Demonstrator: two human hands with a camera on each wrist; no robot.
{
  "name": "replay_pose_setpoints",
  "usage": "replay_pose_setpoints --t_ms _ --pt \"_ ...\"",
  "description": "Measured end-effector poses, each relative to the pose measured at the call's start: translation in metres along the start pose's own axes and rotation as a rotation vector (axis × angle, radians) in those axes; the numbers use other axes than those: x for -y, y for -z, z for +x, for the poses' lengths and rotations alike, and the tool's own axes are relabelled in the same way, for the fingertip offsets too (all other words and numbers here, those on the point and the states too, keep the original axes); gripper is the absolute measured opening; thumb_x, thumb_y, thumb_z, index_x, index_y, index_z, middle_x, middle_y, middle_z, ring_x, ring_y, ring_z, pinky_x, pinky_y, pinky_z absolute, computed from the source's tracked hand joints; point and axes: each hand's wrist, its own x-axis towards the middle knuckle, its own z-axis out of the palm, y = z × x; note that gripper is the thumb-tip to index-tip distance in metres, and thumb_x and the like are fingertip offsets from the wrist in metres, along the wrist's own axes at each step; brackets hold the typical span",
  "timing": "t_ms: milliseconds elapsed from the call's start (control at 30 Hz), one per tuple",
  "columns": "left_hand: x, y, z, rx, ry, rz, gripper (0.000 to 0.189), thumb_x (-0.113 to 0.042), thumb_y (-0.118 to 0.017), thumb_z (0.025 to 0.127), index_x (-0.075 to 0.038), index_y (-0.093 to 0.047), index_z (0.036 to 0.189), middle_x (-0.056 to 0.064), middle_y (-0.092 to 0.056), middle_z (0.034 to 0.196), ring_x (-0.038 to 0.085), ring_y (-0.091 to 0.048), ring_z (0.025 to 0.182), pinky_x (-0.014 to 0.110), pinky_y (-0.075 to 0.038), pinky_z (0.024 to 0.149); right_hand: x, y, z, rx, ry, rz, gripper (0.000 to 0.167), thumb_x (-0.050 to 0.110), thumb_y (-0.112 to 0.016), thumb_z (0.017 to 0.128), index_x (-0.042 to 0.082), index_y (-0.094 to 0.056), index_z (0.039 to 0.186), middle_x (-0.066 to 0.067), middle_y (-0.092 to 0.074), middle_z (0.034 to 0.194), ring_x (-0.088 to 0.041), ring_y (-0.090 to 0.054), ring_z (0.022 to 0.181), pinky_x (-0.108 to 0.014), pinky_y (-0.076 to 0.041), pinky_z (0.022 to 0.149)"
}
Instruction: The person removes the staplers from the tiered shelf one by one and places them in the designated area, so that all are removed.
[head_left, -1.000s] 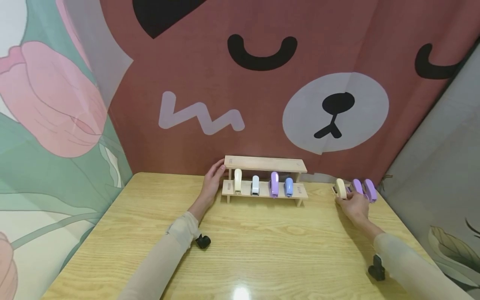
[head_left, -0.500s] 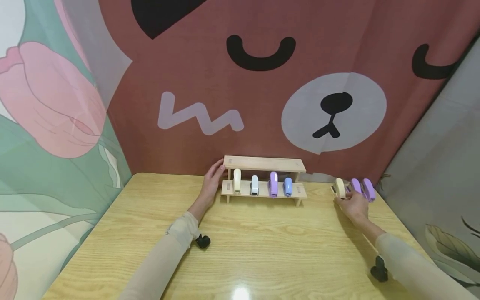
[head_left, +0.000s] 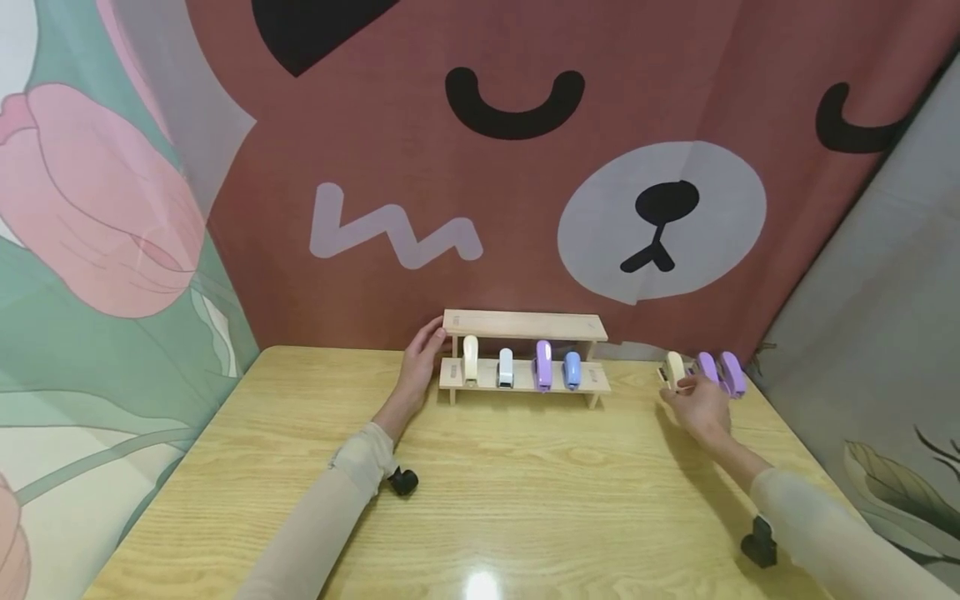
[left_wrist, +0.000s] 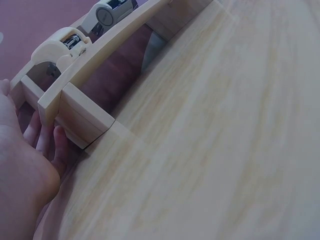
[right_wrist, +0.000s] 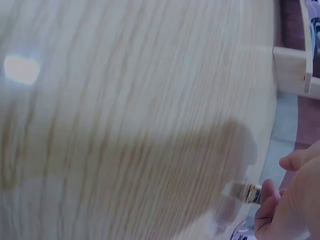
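The left hand point(head_left: 418, 362) has the fingers loosely bent and resting against the left end of a two-tier stand of pale wood point(head_left: 525, 322), which stands near the far edge of the yellowish wood-grain worktop point(head_left: 487, 467). On its lower shelf are, from left to right, a tall cream stapler point(head_left: 470, 358), a small white stapler point(head_left: 506, 367), a long purple stapler point(head_left: 543, 362) and a small blue stapler point(head_left: 572, 369). The right hand point(head_left: 699, 406) is near the worktop's far right corner, with fingers at a rounded cream-yellow stapler point(head_left: 674, 365); whether they pinch it, I cannot tell. Just to the right are two curved purple staplers point(head_left: 732, 372).
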Motion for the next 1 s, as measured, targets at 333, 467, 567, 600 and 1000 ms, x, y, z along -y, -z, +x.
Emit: replay_pose_setpoints --t_ms 333,467,567,600,1000 --pt "-0.003 0.001 -0.001 0.004 0.001 0.022 0.051 -0.046 -0.059 0.103 -0.024 -0.055 0.148 0.006 -0.063 0.133 0.027 -0.062 0.116 0.044 -0.050 0.090 0.021 -0.009 -0.012 0.058 0.026 0.155 0.035 0.016 -0.074 0.094 -0.012 -0.062 0.112 -0.020 -0.068 0.091 -0.023 -0.068 0.065 -0.028 -0.052 0.054" --pt "-0.003 0.000 0.000 0.002 0.001 0.021 0.050 -0.046 -0.059 0.103 -0.025 -0.056 0.147 0.006 -0.063 0.132 0.027 -0.062 0.115 0.045 -0.050 0.089 0.030 -0.011 -0.015 0.069 0.046 0.158 0.032 0.015 -0.075 0.093 -0.012 -0.066 0.107 -0.016 -0.068 0.085 -0.025 -0.068 0.066 -0.027 -0.051 0.055" --pt "0.001 0.000 0.001 -0.004 -0.002 0.013 0.049 -0.048 -0.060 0.102 -0.027 -0.057 0.145 0.006 -0.064 0.131 0.028 -0.062 0.114 0.044 -0.050 0.088 0.035 -0.013 -0.019 0.073 0.039 0.160 0.031 0.017 -0.075 0.092 -0.010 -0.069 0.105 -0.014 -0.068 0.083 -0.018 -0.065 0.063 -0.027 -0.051 0.056" --pt "0.001 0.000 0.001 -0.001 -0.002 0.009 0.049 -0.048 -0.060 0.102 -0.026 -0.057 0.146 0.006 -0.063 0.131 0.028 -0.062 0.115 0.044 -0.050 0.089 0.037 -0.013 -0.020 0.077 0.034 0.166 0.030 0.017 -0.075 0.093 -0.010 -0.069 0.105 -0.013 -0.068 0.083 -0.017 -0.064 0.063 -0.027 -0.050 0.056" --pt "0.000 0.001 0.001 0.001 -0.003 -0.016 0.049 -0.046 -0.061 0.102 -0.024 -0.057 0.146 0.009 -0.063 0.131 0.031 -0.062 0.115 0.049 -0.049 0.091 0.047 -0.027 -0.039 0.074 0.053 0.194 0.025 0.018 -0.070 0.094 -0.005 -0.071 0.106 -0.012 -0.072 0.087 -0.023 -0.069 0.067 -0.027 -0.049 0.061"
